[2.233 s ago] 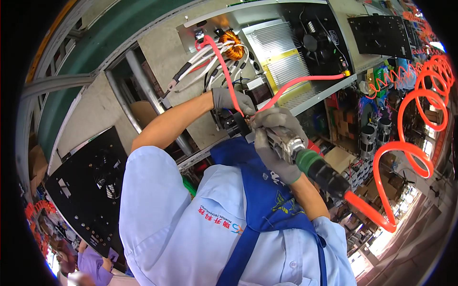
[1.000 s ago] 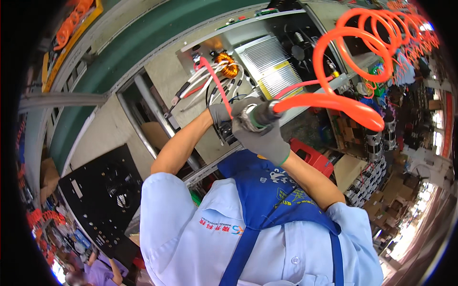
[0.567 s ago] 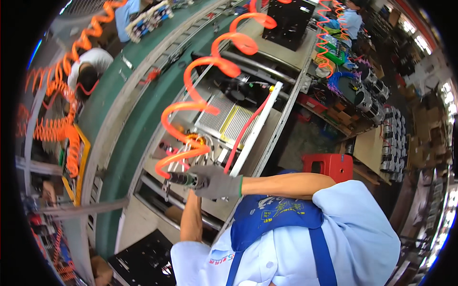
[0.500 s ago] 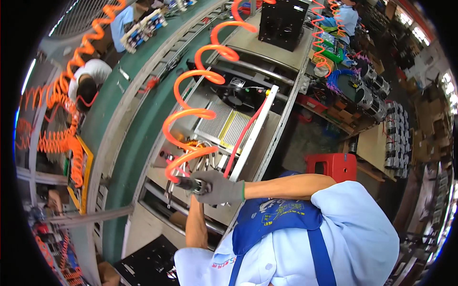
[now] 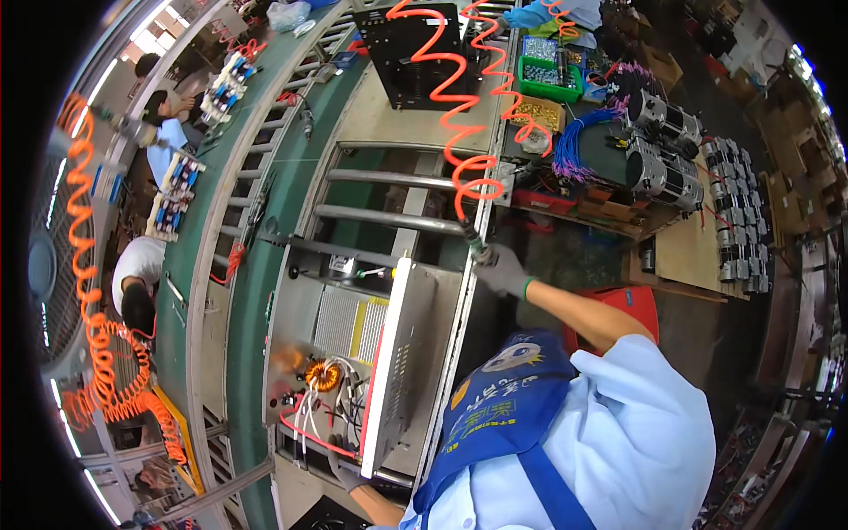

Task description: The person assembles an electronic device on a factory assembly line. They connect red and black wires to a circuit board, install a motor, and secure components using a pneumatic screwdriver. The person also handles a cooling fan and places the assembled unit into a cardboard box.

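My right hand (image 5: pixel 505 269), in a grey glove, is closed round a dark air screwdriver (image 5: pixel 478 246) beside the conveyor's right rail. An orange coiled air hose (image 5: pixel 458 132) runs up from the tool. An open metal case (image 5: pixel 399 362) lies on the conveyor to its left. Inside are a finned heat sink (image 5: pixel 340 322), a copper-wound ring coil (image 5: pixel 323 376), loose white wires (image 5: pixel 309 415) and a red cable (image 5: pixel 305 431). My left hand (image 5: pixel 344 468), also gloved, is at the case's near end by the wires. Its fingers are too unclear to read.
A black panelled case (image 5: pixel 415 66) stands farther up the conveyor, beyond bare rollers (image 5: pixel 389 216). On the right are a green parts bin (image 5: pixel 548 79), blue wires (image 5: pixel 583 146), silver motors (image 5: pixel 667 172) and a red stool (image 5: pixel 632 309). Another person (image 5: pixel 141 274) works at left.
My right hand has carried the air screwdriver from above the case's near end out to the right rail. The hose has swung clear of the case. My view has shifted too.
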`<state>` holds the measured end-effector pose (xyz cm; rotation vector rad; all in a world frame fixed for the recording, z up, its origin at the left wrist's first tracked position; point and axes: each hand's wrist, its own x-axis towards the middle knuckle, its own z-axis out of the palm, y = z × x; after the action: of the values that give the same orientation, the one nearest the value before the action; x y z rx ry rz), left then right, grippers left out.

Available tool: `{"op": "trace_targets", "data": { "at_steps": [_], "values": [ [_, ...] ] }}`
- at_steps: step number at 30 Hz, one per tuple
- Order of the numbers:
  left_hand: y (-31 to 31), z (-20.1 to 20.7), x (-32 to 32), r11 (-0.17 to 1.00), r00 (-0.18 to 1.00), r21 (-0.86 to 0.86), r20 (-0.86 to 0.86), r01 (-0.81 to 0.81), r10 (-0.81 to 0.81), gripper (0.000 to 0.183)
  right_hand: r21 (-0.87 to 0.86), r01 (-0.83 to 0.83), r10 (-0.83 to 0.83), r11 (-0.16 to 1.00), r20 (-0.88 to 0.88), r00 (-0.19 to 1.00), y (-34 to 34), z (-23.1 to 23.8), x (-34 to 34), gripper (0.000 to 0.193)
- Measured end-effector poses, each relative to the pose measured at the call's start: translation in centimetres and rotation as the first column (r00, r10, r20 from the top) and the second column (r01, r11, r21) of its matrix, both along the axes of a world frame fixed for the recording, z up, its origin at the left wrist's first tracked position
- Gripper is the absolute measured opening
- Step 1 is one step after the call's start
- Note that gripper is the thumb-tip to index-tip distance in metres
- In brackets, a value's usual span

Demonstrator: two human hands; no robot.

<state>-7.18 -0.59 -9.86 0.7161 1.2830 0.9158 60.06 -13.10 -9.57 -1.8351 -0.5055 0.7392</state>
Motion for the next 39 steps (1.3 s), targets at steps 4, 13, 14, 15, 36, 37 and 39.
{"op": "trace_targets", "data": {
  "at_steps": [4,13,14,15,36,37,39],
  "values": [
    [-4.2,3.2,0.9,0.993,0.948,0.044,-0.297,-0.108,0.116,0.044,-0.109,0.066,-0.037,0.992,0.251,0.967,0.7,-4.8,11.7,0.033],
    [-11.9,8.6,3.8,0.976,0.536,0.061,-0.842,0.210,-0.063,0.052,-0.368,-0.049,0.166,0.929,0.295,0.941,4.9,-8.0,22.7,0.022],
    [-12.5,9.8,11.0,0.941,0.373,0.042,-0.923,0.336,-0.091,0.048,-0.455,-0.039,0.201,0.890,0.312,0.928,4.0,-8.7,24.3,0.022],
    [-14.2,10.2,12.8,0.957,0.376,0.056,-0.925,0.286,-0.059,0.048,-0.426,-0.016,0.184,0.905,0.357,0.916,4.0,-9.2,24.1,0.023],
    [45.1,37.4,43.3,0.271,0.298,0.591,-0.687,0.760,0.663,0.033,-0.756,0.193,-0.216,0.625,0.070,0.974,-29.2,-16.3,2.9,0.038],
    [45.1,37.2,42.7,0.261,0.296,0.606,-0.662,0.751,0.688,0.032,-0.789,0.133,-0.200,0.600,0.013,0.980,-31.4,-15.2,2.2,0.036],
    [43.8,36.1,43.3,0.193,0.338,0.668,-0.578,0.719,0.743,0.031,-0.889,0.127,-0.311,0.439,-0.017,0.950,-37.1,-16.9,0.2,0.034]
  ]
}}
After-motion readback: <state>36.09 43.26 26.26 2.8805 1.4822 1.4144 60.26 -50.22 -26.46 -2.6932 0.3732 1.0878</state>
